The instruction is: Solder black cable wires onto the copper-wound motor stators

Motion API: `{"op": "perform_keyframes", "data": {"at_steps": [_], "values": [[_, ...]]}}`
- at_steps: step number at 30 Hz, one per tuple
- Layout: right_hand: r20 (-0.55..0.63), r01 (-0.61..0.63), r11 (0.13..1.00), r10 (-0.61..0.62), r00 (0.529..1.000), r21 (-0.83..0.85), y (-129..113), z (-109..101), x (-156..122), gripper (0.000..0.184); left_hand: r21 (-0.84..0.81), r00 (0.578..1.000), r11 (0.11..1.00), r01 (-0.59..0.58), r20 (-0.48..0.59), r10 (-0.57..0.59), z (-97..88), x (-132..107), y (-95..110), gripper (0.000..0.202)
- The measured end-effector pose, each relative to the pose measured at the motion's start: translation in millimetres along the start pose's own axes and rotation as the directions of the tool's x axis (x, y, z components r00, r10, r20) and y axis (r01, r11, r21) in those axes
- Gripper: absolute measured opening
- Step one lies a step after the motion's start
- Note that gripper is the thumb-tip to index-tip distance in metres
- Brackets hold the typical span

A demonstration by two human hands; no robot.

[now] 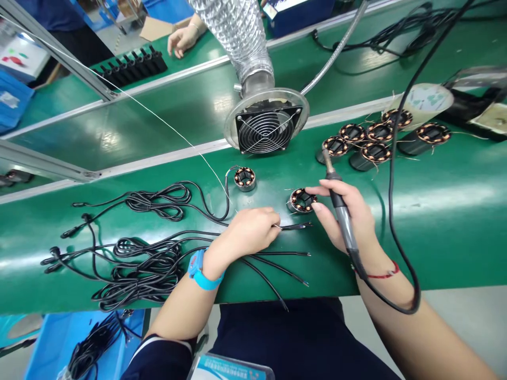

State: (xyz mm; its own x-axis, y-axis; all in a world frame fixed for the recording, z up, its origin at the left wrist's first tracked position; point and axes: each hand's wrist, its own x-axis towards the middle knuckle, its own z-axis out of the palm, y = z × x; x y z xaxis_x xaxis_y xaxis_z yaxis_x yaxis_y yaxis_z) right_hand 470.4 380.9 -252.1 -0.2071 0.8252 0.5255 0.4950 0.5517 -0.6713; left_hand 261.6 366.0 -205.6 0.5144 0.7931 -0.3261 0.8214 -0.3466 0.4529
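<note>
My right hand (pixel 352 211) has a soldering iron (pixel 343 214) resting in it, tip pointing up and away. Its thumb and forefinger reach the near right rim of a small round motor stator (pixel 295 203) with copper windings. My left hand (pixel 253 229) is closed on a thin solder wire (pixel 174 126) that runs in from the upper left; a short end pokes out past the fingers. Beneath that hand lie black cables (pixel 277 253), their stripped ends pointing right; whether it also grips one is hidden. Farther back, another stator (pixel 244 179) stands with a cable at its left side.
Coiled black cables (pixel 150 264) cover the left of the green bench (pixel 447 227). Several stators (pixel 374 153) stand at the back right. A fan on a foil duct (pixel 264 129) hangs at the back centre. Across the partition rests another person's hand (pixel 184 39). The iron's cord (pixel 392 184) loops at right.
</note>
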Motion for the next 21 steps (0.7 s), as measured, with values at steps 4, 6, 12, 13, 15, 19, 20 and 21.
{"op": "perform_keyframes", "data": {"at_steps": [4,6,12,13,15,19,20,21], "values": [[-0.025,-0.088,0.991,0.091,0.996,0.099,-22.8,-1.1,2.5,0.037,-0.388,0.983,0.921,-0.024,-0.177,-0.049,-9.9,-2.8,-10.9,0.008],[0.007,-0.124,0.974,0.125,0.992,0.192,-32.9,0.4,2.9,0.039,-0.515,0.981,0.857,-0.028,-0.180,-0.077,-12.9,-4.9,-13.0,0.009],[0.010,-0.165,0.922,0.172,0.985,0.349,-45.8,7.5,2.0,0.039,-0.602,0.983,0.798,-0.018,-0.158,-0.097,-11.7,-5.1,-14.6,0.012],[0.013,-0.182,0.911,0.191,0.981,0.370,-45.7,8.4,2.0,0.039,-0.613,0.983,0.790,-0.020,-0.154,-0.095,-10.3,-4.3,-15.0,0.013],[0.036,-0.232,0.871,0.240,0.970,0.433,-44.9,10.3,2.5,0.038,-0.675,0.981,0.736,-0.051,-0.173,-0.091,-6.6,-2.2,-15.1,0.015],[0.174,-0.371,0.702,0.338,0.925,0.608,-44.5,15.5,4.3,0.035,-0.859,0.964,0.482,-0.173,-0.248,-0.097,1.8,2.3,-11.0,0.020],[0.202,-0.398,0.669,0.354,0.913,0.628,-44.9,17.1,4.4,0.035,-0.880,0.964,0.439,-0.179,-0.245,-0.098,3.4,3.1,-9.4,0.021],[0.215,-0.414,0.652,0.366,0.905,0.635,-45.3,18.5,4.4,0.037,-0.891,0.968,0.420,-0.172,-0.233,-0.097,4.7,3.7,-7.8,0.022]]}}
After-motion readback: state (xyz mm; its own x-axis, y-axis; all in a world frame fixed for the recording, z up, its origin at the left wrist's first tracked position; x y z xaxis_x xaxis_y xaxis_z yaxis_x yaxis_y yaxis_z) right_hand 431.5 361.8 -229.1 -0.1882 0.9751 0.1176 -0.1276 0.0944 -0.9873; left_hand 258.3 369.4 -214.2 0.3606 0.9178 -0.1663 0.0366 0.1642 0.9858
